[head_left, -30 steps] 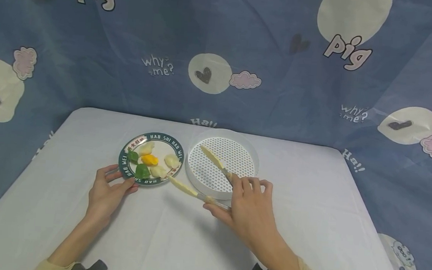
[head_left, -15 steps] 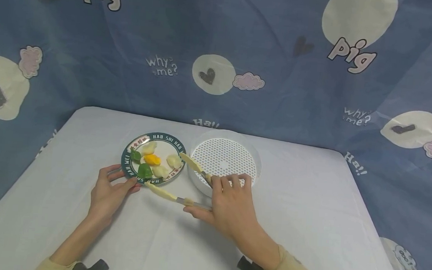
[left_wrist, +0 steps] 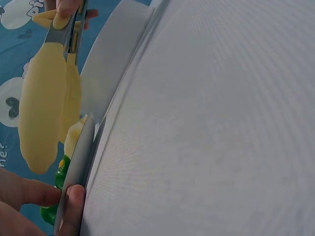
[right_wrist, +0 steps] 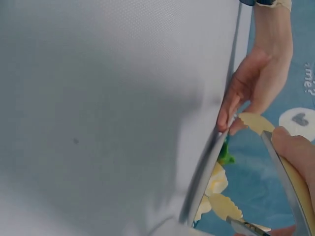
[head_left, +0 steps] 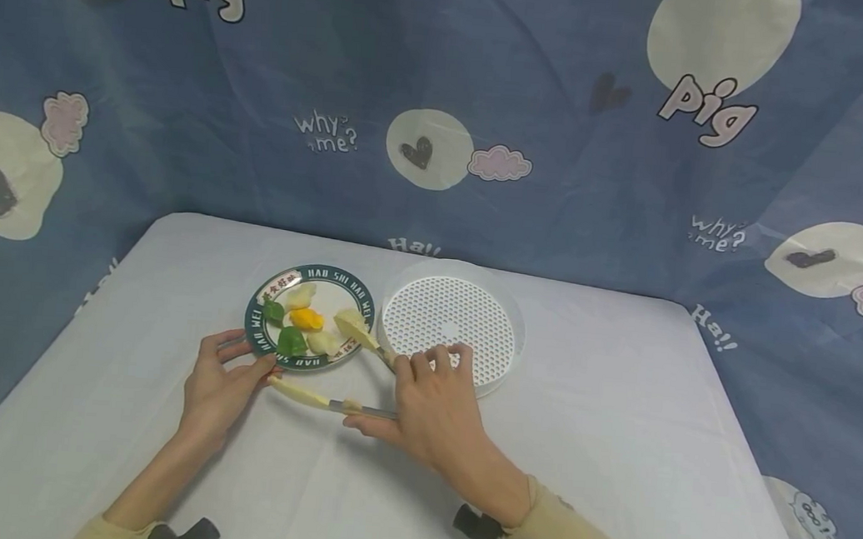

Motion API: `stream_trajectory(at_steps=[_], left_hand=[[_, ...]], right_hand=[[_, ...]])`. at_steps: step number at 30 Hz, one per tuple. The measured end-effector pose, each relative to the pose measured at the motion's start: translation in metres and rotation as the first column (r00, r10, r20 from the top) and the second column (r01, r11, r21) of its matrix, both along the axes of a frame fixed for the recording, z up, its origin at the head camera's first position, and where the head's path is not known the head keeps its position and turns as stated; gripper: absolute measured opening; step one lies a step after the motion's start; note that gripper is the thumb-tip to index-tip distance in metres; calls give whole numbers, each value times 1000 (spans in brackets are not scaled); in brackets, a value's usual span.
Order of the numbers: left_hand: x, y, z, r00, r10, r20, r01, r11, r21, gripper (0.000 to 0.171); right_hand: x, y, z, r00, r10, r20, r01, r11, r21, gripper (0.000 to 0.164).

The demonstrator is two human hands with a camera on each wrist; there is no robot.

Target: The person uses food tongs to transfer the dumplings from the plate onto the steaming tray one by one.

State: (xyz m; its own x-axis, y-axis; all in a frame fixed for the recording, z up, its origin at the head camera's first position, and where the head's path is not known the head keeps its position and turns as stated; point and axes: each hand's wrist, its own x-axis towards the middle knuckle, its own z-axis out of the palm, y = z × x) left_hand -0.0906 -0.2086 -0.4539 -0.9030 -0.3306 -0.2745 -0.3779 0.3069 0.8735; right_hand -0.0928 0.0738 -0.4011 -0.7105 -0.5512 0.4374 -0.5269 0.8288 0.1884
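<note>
My left hand (head_left: 218, 388) pinches the near-left edge of a green-rimmed plate (head_left: 253, 324), with thumb and fingers on either side of the rim in the left wrist view. On the plate lie small dumpling-shaped pieces: a yellow one (head_left: 306, 319), two green ones (head_left: 292, 342) and several whitish ones (head_left: 300, 296). My right hand (head_left: 436, 412) holds food tongs (left_wrist: 42, 108) with pale yellow tips, their arms spread wide. One tip overlaps the whitish piece at the plate's right side, partly hiding it. The other tip is in front of the plate, close to my left fingers.
A round white steamer tray (head_left: 451, 313) with a perforated base stands right beside the plate. Both rest on a white-covered table (head_left: 602, 415). A blue patterned cloth (head_left: 555, 228) hangs behind the table's far edge.
My right hand has moved left with the tongs, from over the steamer tray to the plate. My left hand stays at the plate's edge.
</note>
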Motion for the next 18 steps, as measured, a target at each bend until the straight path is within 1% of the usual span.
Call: stream_trajectory(at_steps=[2, 7, 13, 16, 18], left_hand=[[0, 0, 0, 1000, -3, -3, 3, 1000, 1, 84], [1, 1, -1, 1000, 1, -24, 1, 999, 52, 83], [1, 2, -1, 999, 14, -46, -10, 996, 87, 80], [0, 2, -2, 999, 18, -48, -13, 995, 101, 81], [0, 1, -2, 999, 20, -49, -14, 994, 113, 80]], right_hand=[[0, -2, -1, 1000, -8, 15, 8, 1000, 19, 85], [-1, -5, 0, 999, -30, 45, 27, 998, 64, 77], [-5, -6, 2, 995, -54, 86, 47, 995, 86, 72], [-7, -5, 3, 994, -63, 91, 54, 994, 92, 69], [-9, -5, 4, 995, -64, 80, 56, 994, 92, 66]])
